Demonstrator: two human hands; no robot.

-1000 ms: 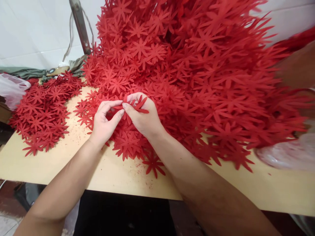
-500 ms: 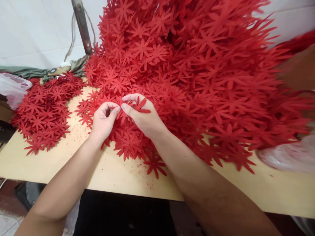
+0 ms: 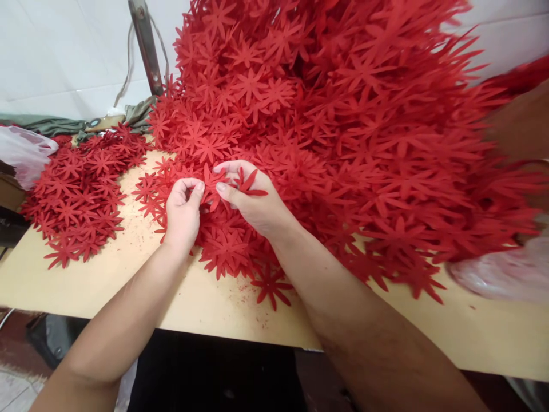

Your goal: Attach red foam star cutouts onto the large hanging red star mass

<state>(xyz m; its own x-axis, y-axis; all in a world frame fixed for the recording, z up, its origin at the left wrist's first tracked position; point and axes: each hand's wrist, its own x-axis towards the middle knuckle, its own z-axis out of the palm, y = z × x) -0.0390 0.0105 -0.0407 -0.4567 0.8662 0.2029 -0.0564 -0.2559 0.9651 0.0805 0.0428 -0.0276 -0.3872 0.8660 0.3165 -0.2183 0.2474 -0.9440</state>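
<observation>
A huge heap of red flower-shaped cutouts (image 3: 343, 126) covers the back and right of a pale wooden table (image 3: 201, 303). My left hand (image 3: 182, 214) and my right hand (image 3: 253, 200) meet at the heap's near left edge. The right hand grips a small stack of red flower cutouts (image 3: 246, 184) between thumb and fingers. My left thumb and forefinger pinch at a cutout (image 3: 210, 182) at the edge of that stack. Loose cutouts lie under and around both hands.
A flatter spread of separated red cutouts (image 3: 81, 191) lies at the table's left. A clear plastic bag (image 3: 21, 154) sits at the far left, another plastic bag (image 3: 501, 272) at the right. A metal post (image 3: 146, 46) and green cloth (image 3: 51, 126) stand by the white wall.
My left fingers have curled in and closed on a cutout beside the right hand's stack. Both hands stayed in nearly the same place.
</observation>
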